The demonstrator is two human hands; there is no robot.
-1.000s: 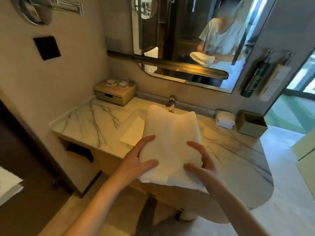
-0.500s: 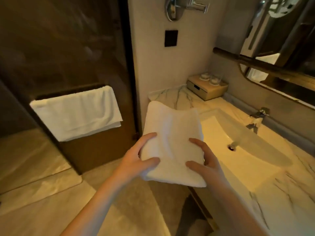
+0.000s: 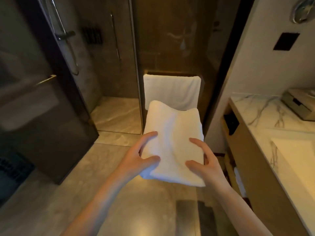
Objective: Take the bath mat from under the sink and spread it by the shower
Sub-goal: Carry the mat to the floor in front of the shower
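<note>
So, folded bath mat (image 3: 173,142) held up in front of hanging towel (image 3: 172,92), covering towel's bottom edge; left hand (image 3: 136,160), right hand (image 3: 206,166) pinch its sides, most fingers hidden underneath.

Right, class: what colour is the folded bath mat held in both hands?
The bath mat is plain white, seen best in the head view.

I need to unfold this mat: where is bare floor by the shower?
Bare floor for the mat lies before the shower sill, between the glass door on the left and the vanity on the right. Tighter beside the vanity; a dark strip lies nearer you.
</note>
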